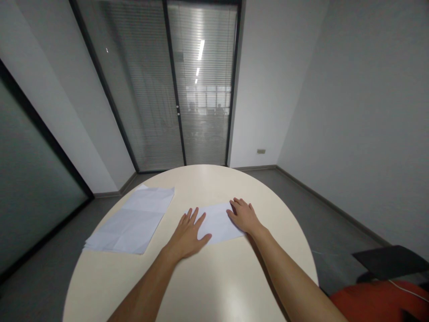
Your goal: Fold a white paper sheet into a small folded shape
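Note:
A white sheet of paper (pixel 219 222) lies flat on the round cream table (pixel 208 286) in front of me. My left hand (pixel 190 235) rests on the sheet's left end, fingers spread and thumb pointing right across the paper. Over the right end lies my right hand (pixel 244 215), palm down, with its fingers stretched forward and somewhat apart. Both hands cover the short edges of the sheet, so those edges are partly hidden. Neither hand grips anything.
A stack of creased white paper (pixel 134 221) lies at the table's left, reaching its edge. A red seat (pixel 378 297) and a black panel (pixel 392 261) stand at lower right. Behind the table is a glass door with blinds (pixel 204 129); a wall socket (pixel 261 151) is beside it.

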`<state>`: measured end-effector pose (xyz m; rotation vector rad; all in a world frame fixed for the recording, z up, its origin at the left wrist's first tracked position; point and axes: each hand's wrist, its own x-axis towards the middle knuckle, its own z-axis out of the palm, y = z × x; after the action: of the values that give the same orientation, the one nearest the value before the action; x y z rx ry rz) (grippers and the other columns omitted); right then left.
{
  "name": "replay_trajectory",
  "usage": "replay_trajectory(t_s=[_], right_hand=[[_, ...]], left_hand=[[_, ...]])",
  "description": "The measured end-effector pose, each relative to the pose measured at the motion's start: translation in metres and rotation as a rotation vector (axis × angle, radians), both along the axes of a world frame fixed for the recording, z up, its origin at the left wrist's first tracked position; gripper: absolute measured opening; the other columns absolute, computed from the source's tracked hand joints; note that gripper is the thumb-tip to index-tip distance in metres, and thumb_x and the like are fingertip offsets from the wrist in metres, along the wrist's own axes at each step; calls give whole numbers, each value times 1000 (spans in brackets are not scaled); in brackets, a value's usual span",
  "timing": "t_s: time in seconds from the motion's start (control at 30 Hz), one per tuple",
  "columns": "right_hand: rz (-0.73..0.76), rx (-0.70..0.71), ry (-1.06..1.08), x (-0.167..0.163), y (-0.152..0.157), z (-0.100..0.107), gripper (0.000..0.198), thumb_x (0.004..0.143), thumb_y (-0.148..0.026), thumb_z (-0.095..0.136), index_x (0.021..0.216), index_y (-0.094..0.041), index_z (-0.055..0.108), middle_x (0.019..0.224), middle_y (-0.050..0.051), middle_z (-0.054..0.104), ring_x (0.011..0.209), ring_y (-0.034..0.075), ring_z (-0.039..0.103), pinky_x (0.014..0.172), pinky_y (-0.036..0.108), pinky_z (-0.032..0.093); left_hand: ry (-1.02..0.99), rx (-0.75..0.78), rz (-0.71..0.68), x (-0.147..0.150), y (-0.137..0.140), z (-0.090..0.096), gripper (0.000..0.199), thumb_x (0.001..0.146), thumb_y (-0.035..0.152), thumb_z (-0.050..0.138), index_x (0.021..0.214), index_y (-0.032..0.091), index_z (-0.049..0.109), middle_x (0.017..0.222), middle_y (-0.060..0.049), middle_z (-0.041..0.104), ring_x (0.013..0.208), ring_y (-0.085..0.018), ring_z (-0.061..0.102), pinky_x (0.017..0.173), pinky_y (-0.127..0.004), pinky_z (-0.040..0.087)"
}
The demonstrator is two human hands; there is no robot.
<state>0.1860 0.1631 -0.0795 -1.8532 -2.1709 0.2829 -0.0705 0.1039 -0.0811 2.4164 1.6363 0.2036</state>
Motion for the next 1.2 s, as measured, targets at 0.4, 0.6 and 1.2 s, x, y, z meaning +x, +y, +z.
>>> replay_trajectory(t_s=[0.4, 0.6, 1.2], right_hand=[[-9, 89, 176, -1, 8, -8, 44, 89, -36, 62, 129, -20, 62, 143, 15, 57, 136, 32, 46, 116, 61, 20], [-31, 128, 369, 0, 18, -15, 35, 83, -28, 63, 117, -20, 65, 92, 3, 73, 89, 21, 67, 108, 49, 36], [-54, 177, 656, 3, 22, -18, 27, 82, -42, 60, 90, -21, 74, 88, 6, 77, 82, 22, 70, 77, 31, 52]], left_hand=[[39, -11, 4, -4, 3, 0, 70, 95, 50, 45, 159, 24, 30, 169, -10, 13, 156, -33, 6, 126, -53, 10], [29, -8, -33, -5, 3, 0, 71, 94, 48, 47, 159, 25, 31, 169, -9, 12, 156, -32, 6, 126, -54, 7], [16, 0, -33, -5, 3, -1, 71, 92, 47, 49, 158, 24, 34, 168, -9, 13, 156, -32, 8, 126, -53, 8]])
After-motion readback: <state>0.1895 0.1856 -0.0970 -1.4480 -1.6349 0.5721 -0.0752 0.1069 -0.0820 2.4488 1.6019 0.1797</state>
